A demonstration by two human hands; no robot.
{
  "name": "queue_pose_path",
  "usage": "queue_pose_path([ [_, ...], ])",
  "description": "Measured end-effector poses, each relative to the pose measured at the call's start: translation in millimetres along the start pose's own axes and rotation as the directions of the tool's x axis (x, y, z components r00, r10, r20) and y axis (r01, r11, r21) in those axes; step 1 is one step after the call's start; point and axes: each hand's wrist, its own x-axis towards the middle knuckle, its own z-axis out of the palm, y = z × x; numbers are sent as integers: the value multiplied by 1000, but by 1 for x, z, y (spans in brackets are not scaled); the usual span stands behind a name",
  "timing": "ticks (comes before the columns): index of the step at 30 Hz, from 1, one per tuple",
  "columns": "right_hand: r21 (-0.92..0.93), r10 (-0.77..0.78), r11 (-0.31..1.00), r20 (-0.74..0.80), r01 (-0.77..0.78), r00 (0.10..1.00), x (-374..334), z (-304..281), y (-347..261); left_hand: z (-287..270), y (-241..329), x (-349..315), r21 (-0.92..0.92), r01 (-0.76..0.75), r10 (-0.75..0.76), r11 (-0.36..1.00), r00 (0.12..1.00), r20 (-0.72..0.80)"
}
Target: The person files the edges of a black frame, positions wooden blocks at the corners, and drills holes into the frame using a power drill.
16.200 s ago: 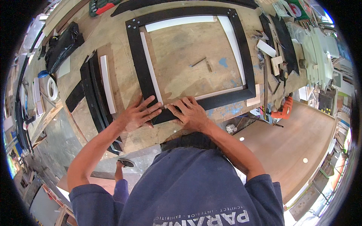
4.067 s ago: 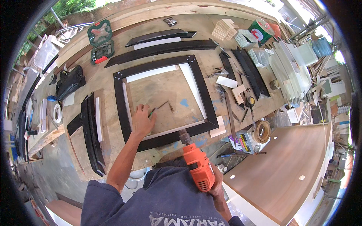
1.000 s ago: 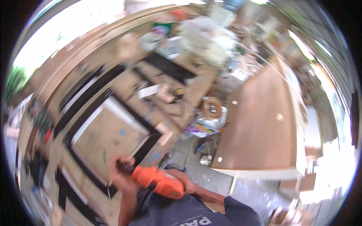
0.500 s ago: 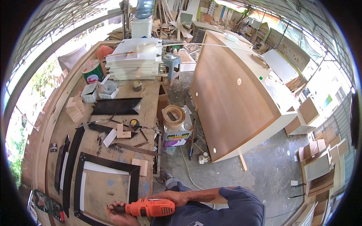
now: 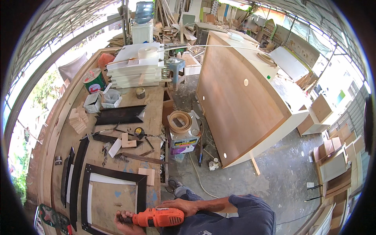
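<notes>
An orange power drill [image 5: 166,217] lies across the front of my body, its black chuck pointing left. My right hand [image 5: 183,205] is closed on the drill from the far side, its fingers partly hidden by the body. Around the chuck end, my left hand [image 5: 124,221] is closed. Just beyond them on the workbench lies a black mitred frame [image 5: 111,172] with a white inner strip. A small light wood block [image 5: 146,176] sits at the frame's far right corner. Whether a bit is in the chuck is hidden by my fingers.
Black strips [image 5: 78,176] lie left of the frame. Farther up the workbench [image 5: 150,102] are a tape measure [image 5: 139,132], wood blocks [image 5: 78,121], a green can [image 5: 94,81] and stacked white panels [image 5: 133,74]. A large wooden cabinet [image 5: 235,102] stands right, past a glue can [image 5: 184,141].
The whole view has shifted slightly, with the bench's near items sitting a little lower and farther right. Both hands keep their hold on the drill.
</notes>
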Motion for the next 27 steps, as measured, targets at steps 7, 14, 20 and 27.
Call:
queue_pose_path([
  [7,-1,5,1000,-14,-5,1000,-2,-2,-5,-21,0,21,-226,154,-71,962,938,339],
  [14,10,-18,1000,-46,18,999,-4,2,5,-4,-2,17,-224,168,-79,960,930,359],
  [20,-36,-72,997,-85,69,994,-7,5,16,0,-2,15,-225,167,-76,960,928,364],
  [27,-13,-51,999,-81,50,995,-9,2,9,1,-6,18,-212,169,-71,962,911,405],
])
